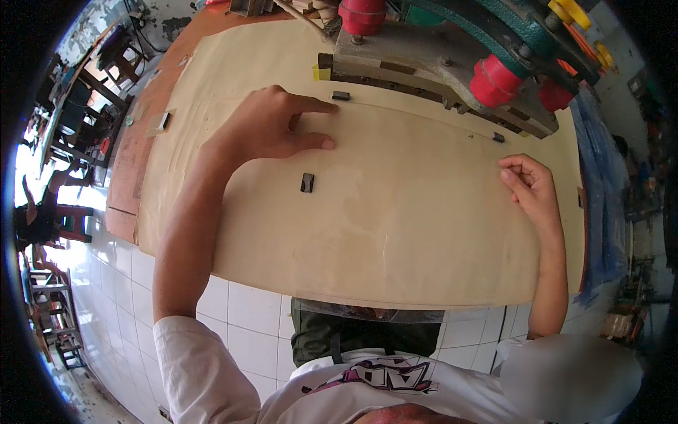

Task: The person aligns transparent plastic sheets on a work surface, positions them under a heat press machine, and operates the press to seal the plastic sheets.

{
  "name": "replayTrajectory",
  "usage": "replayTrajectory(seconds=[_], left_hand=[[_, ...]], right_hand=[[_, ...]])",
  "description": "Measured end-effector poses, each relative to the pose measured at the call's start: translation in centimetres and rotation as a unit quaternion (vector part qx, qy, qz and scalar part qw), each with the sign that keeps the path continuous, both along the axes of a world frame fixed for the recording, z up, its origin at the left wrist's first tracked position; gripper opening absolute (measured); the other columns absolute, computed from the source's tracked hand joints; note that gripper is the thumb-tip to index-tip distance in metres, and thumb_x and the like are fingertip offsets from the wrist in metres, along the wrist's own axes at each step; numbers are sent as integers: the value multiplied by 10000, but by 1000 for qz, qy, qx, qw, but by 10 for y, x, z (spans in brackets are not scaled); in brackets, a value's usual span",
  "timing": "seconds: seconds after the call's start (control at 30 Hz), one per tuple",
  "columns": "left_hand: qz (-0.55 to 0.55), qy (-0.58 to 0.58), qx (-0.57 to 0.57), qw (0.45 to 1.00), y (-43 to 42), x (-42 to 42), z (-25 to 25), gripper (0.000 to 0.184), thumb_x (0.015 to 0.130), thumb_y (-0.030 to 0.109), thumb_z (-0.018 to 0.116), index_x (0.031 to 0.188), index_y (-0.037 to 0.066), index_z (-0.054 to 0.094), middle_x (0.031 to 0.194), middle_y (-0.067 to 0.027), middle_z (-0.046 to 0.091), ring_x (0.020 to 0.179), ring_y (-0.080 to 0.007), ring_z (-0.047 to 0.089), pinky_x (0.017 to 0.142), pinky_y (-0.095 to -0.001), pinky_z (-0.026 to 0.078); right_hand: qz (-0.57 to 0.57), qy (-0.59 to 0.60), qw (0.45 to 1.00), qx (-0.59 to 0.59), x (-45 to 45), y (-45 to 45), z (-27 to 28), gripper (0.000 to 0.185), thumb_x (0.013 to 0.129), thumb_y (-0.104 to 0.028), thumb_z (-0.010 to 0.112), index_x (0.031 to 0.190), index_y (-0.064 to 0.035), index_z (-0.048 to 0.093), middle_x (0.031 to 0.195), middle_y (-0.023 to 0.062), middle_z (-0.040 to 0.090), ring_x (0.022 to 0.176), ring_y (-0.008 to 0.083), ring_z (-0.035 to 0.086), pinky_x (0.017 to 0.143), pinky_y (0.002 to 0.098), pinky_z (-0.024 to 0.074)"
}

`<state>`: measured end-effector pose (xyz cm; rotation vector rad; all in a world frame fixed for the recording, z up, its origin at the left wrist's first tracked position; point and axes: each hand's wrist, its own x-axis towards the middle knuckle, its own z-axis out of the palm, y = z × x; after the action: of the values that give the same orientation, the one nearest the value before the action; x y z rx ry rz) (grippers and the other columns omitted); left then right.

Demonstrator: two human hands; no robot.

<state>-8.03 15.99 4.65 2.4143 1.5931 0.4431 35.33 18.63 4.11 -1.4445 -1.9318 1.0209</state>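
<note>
My left hand [272,127] reaches over the pale board from the left. Its thumb and index finger are spread, with the index fingertip just below a small black block [341,95]. Another small black block [307,183], with a greyish top, lies on the board below the thumb. My right hand [531,185] is at the board's right side, its fingers curled and the thumb close to the index fingertip. Whether anything thin is between them cannot be seen. Just above it lies a third small black block [498,137]. Clear film [385,247] appears to cover part of the board.
A machine with a long metal bar [409,74], red round fittings [492,81] and green arms stands along the far side. The pale board [247,233] covers a brown tabletop [127,180]. Blue sheeting [600,191] hangs at right. Stools and a person's legs are at far left.
</note>
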Motion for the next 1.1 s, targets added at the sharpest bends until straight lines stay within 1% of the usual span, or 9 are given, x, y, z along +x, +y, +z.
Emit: replayTrajectory(seconds=[0.07, 0.13, 0.2, 0.37, 0.4, 0.47, 0.67, 0.9, 1.1], left_hand=[[-38, -6, 36, 999, 1, -3, -5, 467, 779, 425, 786, 1159, 166, 709, 505, -82, 540, 473, -220, 547, 573, -343, 464], [-36, -7, 38, 999, 1, -4, -6, 460, 778, 414, 789, 1155, 162, 710, 493, -81, 516, 463, -216, 527, 563, -342, 455], [-35, -6, 40, 999, 2, -5, -8, 454, 777, 403, 793, 1150, 157, 711, 482, -80, 493, 453, -211, 507, 554, -341, 447], [-69, -66, 58, 994, 3, -6, -10, 438, 776, 354, 806, 1146, 140, 711, 475, -85, 434, 441, -190, 416, 519, -333, 402], [-69, -66, 57, 994, 2, -5, -8, 438, 776, 354, 806, 1146, 140, 711, 475, -85, 434, 441, -190, 416, 519, -333, 402], [-37, -29, -1, 999, 0, -2, -1, 408, 746, 381, 796, 1075, 146, 742, 599, -114, 620, 592, -259, 630, 611, -364, 485], [-49, -64, -1, 997, 4, -4, -6, 403, 723, 359, 821, 1053, 138, 753, 640, -115, 650, 604, -247, 637, 619, -348, 494], [-29, -47, -26, 998, 4, -3, -2, 415, 721, 364, 823, 1059, 135, 752, 666, -125, 664, 612, -242, 643, 629, -337, 501], [-44, -52, -4, 998, 5, -4, -4, 407, 729, 370, 817, 1058, 139, 753, 656, -126, 657, 603, -247, 638, 620, -342, 498]], right_hand=[[3, -7, 1000, -1, 1, 1, 0, 143, 925, -130, 650, 1046, -56, 670, 786, -57, 588, 640, 7, 496, 514, 188, 414], [9, -14, 1000, -3, -3, 1, 0, 150, 924, -138, 655, 1051, -61, 670, 791, -58, 591, 644, 8, 498, 522, 191, 418], [-25, -28, 999, 12, -11, -4, 4, 169, 917, -153, 664, 1066, -74, 669, 799, -63, 593, 657, 6, 501, 539, 193, 418], [-11, -30, 999, -12, -9, -3, 10, 188, 912, -170, 663, 1079, -84, 668, 805, -70, 592, 665, 0, 494, 545, 189, 404], [-10, -27, 999, -20, -8, -3, 10, 191, 912, -175, 661, 1080, -85, 669, 803, -73, 590, 664, -2, 490, 543, 186, 399], [-1, -27, 999, -21, -5, -1, 9, 193, 911, -178, 661, 1081, -87, 670, 798, -75, 586, 662, -3, 486, 543, 184, 396], [10, -29, 999, -41, -3, 1, 8, 189, 905, -164, 657, 1077, -86, 672, 779, -82, 565, 656, -5, 475, 538, 168, 382], [1, -40, 998, -43, -9, -2, 14, 176, 911, -159, 641, 1056, -63, 661, 761, -82, 538, 642, -2, 444, 530, 171, 367], [4, -30, 999, -44, -5, 0, 11, 186, 918, -175, 644, 1069, -69, 656, 783, -79, 551, 655, -3, 453, 531, 168, 368]])
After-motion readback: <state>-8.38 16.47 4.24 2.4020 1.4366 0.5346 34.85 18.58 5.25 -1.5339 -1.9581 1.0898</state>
